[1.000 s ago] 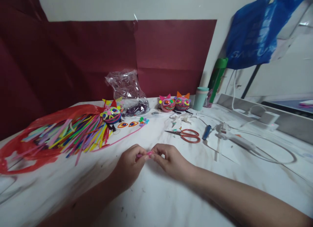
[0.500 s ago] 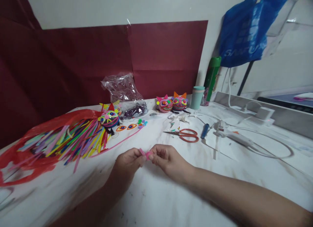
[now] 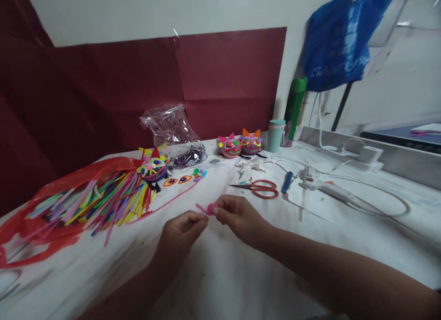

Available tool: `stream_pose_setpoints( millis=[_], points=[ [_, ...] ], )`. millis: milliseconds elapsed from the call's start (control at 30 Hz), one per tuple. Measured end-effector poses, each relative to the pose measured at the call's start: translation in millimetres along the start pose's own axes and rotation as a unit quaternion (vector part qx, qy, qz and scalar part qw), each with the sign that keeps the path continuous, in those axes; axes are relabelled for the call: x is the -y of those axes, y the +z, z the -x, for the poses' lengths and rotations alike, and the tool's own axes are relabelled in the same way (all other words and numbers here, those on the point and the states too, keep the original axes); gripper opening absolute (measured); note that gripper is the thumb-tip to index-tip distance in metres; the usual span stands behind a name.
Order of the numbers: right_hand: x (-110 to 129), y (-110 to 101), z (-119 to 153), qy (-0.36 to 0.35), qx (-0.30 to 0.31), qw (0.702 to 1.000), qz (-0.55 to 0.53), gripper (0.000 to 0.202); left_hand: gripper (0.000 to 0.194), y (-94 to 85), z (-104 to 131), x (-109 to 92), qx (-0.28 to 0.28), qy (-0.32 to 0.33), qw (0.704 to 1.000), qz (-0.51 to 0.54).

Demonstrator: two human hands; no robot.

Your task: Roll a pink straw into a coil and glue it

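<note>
My right hand pinches a pink pipe cleaner between thumb and fingers. One part of it is wound into a small coil, and a short straight tail points up to the left. Just below that tail is my left hand, its fingers curled and the thumb against them. Nothing shows in its grip. Past the hands lie a long pink pipe cleaner and orange-handled scissors. Two eye-shaped pieces sit near several small coloured pieces.
Left, many coloured pipe cleaners lie on a red plastic bag, beside a decorated ball. Two more decorated balls stand at the back near a teal-lidded cup. A blue-handled tool and a cabled power strip lie right.
My left hand has come off the pink pipe cleaner, dropping slightly away. My right hand keeps hold of it a little higher, and its straight tail now shows. The view has shifted slightly.
</note>
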State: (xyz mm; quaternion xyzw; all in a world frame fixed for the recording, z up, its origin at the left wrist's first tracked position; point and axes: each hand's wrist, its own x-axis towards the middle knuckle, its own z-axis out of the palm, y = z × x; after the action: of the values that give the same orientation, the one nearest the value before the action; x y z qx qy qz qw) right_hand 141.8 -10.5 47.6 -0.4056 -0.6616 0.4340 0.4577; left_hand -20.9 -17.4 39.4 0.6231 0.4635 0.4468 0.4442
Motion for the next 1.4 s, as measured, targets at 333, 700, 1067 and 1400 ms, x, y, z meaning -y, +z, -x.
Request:
stream_pose_setpoints(
  millis=[333,700,1067,1400],
  points=[
    [-6.0,12.8,7.4,-0.039,-0.008,0.997,0.065,0.023,0.022,-1.8,1.2,4.1,-0.026,0.052,0.995,-0.081],
    [-2.6,-2.1,4.5,-0.13,0.061,0.96,0.24,0.013,0.016,-5.2,-4.3,-1.9,0.022,0.142,0.975,-0.169],
    [-2.3,-1.6,5.5,-0.125,0.068,0.958,0.251,0.013,0.014,-3.7,-4.9,-2.5,0.025,0.124,0.982,-0.142],
    [-3.6,-0.5,5.9,-0.082,0.081,0.974,0.193,0.014,0.016,-6.1,-4.0,-2.7,0.044,0.1,0.985,-0.137]
  ],
)
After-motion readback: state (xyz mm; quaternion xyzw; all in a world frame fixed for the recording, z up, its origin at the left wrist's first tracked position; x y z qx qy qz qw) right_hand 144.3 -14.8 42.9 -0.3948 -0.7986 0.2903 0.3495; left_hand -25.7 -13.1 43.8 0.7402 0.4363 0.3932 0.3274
